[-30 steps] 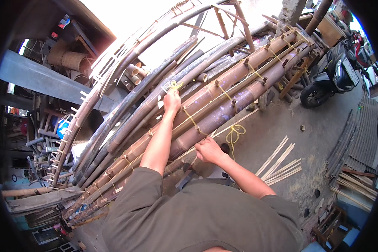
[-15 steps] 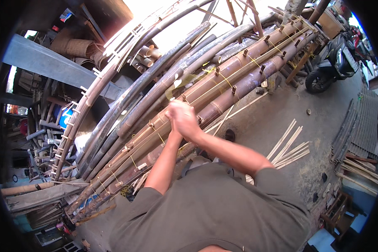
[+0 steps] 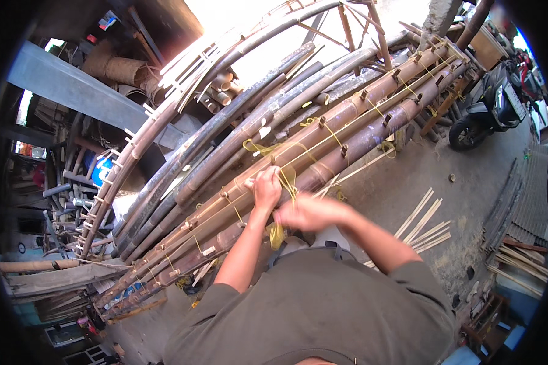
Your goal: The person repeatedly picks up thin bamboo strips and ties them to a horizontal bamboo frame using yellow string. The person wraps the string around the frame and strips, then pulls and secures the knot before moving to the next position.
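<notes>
**Yellow strip (image 3: 290,177) looped over the bamboo poles (image 3: 327,168)**

My left hand (image 3: 266,187) is curled in at the poles, just beside a peg (image 3: 272,160) — whether it pinches the strip, I can't tell. My right hand (image 3: 313,213) is blurred, right next to it; its grip I can't make out. The strip trails around both hands — one loop beyond my left, another hanging just below them. Pale sticks (image 3: 424,221) lie on the floor (image 3: 371,201) to my right hand's right.
</notes>
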The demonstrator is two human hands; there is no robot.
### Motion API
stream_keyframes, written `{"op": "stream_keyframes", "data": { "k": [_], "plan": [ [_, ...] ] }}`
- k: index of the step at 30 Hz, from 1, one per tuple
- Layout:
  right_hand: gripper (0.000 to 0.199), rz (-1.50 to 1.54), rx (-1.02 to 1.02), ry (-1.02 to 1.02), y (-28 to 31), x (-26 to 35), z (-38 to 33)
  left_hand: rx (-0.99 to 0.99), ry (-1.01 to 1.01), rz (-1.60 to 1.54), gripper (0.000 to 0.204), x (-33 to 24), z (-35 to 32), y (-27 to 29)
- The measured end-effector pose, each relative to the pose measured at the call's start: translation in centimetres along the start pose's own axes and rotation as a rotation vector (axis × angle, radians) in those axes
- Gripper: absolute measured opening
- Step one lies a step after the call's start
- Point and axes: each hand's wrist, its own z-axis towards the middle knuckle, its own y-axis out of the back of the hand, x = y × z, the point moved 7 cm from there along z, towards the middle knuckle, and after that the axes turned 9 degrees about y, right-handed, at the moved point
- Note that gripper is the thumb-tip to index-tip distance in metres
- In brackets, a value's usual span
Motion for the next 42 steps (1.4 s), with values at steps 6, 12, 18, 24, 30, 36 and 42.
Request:
{"op": "stream_keyframes", "data": {
  "k": [6, 12, 18, 24, 30, 36, 42],
  "plan": [
    [0.035, 0.113, -0.244, -0.218, -5.5, -11.3, -4.3, 0.064, 0.039, -0.656, 0.027, -2.2, 4.5, 2.3],
    [0.027, 0.678, -1.175, -0.224, 0.6, -11.1, -9.5, -0.038, 0.072, -0.108, 0.022, 4.4, 13.1, -3.4],
    [0.029, 0.923, -1.629, 0.049, -0.4, -13.0, -17.1, -0.159, -0.279, -0.049, 0.02, 12.3, 19.5, 6.3],
    [0.034, 1.072, -1.591, -0.542, -15.1, -15.5, -14.9, -0.174, 0.754, -0.171, 0.047, 36.6, 20.2, 31.5],
    [0.052, 1.416, -0.656, -0.554, -26.1, -10.8, -0.1, -0.062, 0.135, 0.081, 0.056, 19.5, 3.4, 20.8],
    [0.019, 1.047, -1.733, -0.096, -17.2, -11.5, 3.7, 0.33, 0.1, 0.009, 0.026, 13.0, -5.1, 10.2],
    [0.035, -0.004, 0.113, 0.13, -18.2, -1.2, 20.8, 0.188, -0.07, -0.517, 0.021, 18.3, -5.3, 5.8]
  ]
}}
